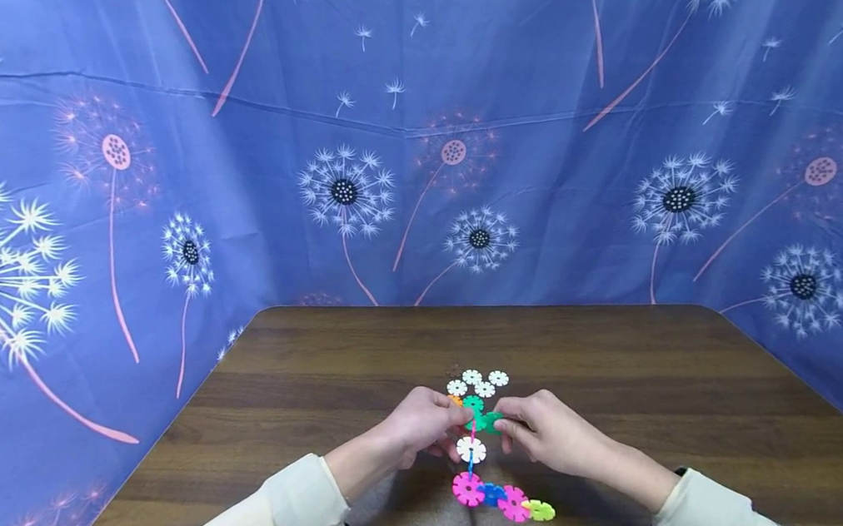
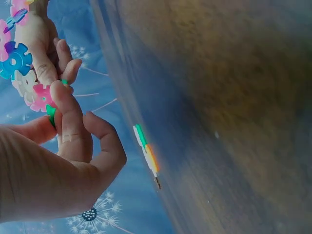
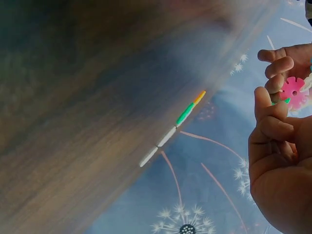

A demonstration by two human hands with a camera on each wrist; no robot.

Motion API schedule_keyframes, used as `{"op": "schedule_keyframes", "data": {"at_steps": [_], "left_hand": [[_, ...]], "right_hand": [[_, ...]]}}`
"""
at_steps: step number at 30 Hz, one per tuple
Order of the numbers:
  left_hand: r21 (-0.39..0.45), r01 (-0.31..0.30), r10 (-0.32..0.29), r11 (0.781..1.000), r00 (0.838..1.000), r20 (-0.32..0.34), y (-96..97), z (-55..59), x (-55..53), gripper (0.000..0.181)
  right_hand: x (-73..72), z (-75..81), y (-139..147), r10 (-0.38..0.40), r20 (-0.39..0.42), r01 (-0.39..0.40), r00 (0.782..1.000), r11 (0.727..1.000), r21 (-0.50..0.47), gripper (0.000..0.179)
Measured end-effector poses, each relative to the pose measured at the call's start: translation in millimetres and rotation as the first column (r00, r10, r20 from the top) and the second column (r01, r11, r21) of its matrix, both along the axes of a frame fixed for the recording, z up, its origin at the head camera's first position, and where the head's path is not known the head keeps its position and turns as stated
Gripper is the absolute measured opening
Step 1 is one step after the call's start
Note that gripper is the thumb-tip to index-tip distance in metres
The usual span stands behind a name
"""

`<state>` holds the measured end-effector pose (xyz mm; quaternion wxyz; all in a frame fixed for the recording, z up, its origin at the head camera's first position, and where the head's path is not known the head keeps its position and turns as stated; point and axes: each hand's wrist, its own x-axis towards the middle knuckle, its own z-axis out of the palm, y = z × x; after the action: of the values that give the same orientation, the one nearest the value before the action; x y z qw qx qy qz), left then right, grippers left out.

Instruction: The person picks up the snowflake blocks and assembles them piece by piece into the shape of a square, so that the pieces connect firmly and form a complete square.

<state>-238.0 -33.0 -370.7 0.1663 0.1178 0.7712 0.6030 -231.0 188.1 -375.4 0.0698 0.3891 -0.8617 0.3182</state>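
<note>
A chain of slotted plastic flower discs hangs in the air between the two hands. Its pink disc (image 3: 293,92) and white disc (image 1: 471,449) come near the top, followed by a blue disc (image 2: 16,61). Lower down, a large pink disc (image 1: 467,489), another blue disc (image 1: 493,494), a second pink disc (image 1: 514,504) and a yellow-green disc (image 1: 541,510) continue to the right. My left hand (image 1: 428,423) pinches green plastic (image 2: 51,114) at the chain's upper end. The right hand (image 1: 549,431) pinches a green disc (image 1: 491,421) beside it. Fingers partly hide both joints.
Several loose white discs (image 1: 484,389) lie on the brown wooden table (image 1: 325,363) just beyond the hands. An orange disc (image 1: 455,399) and a green disc (image 1: 472,403) lie by them, with small brown pieces (image 1: 454,370) behind. A blue dandelion-print cloth (image 1: 561,226) hangs around the table.
</note>
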Motion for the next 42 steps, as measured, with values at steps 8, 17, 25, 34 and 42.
{"op": "schedule_keyframes", "data": {"at_steps": [8, 17, 25, 34, 42], "left_hand": [[0.021, -0.048, 0.049, 0.999, 0.999, -0.012, 4.2, -1.9, 1.5, 0.022], [0.057, -0.070, 0.071, 0.996, 0.997, -0.006, 8.0, -4.3, 3.9, 0.023], [0.059, -0.078, 0.078, 0.995, 0.997, 0.000, 8.9, -2.3, 5.2, 0.022], [0.085, -0.101, 0.100, 0.991, 0.995, 0.017, 7.6, -0.5, 7.2, 0.021], [0.143, -0.088, 0.084, 0.986, 0.996, 0.035, 7.2, 1.1, 8.1, 0.020]], "right_hand": [[3.5, -1.8, 1.9, 0.034, -0.060, -0.035, 0.998, 0.999, -0.031, 0.016], [6.2, -5.8, 2.3, 0.046, -0.054, -0.050, 0.998, 0.996, -0.071, 0.017], [8.0, -4.2, 1.1, 0.037, -0.024, -0.039, 0.999, 0.997, -0.066, 0.018], [8.4, -2.0, -2.4, 0.024, -0.043, -0.027, 0.999, 0.998, -0.064, 0.018], [10.3, -2.8, -3.7, 0.019, -0.066, -0.025, 0.998, 0.996, -0.091, 0.017]]}}
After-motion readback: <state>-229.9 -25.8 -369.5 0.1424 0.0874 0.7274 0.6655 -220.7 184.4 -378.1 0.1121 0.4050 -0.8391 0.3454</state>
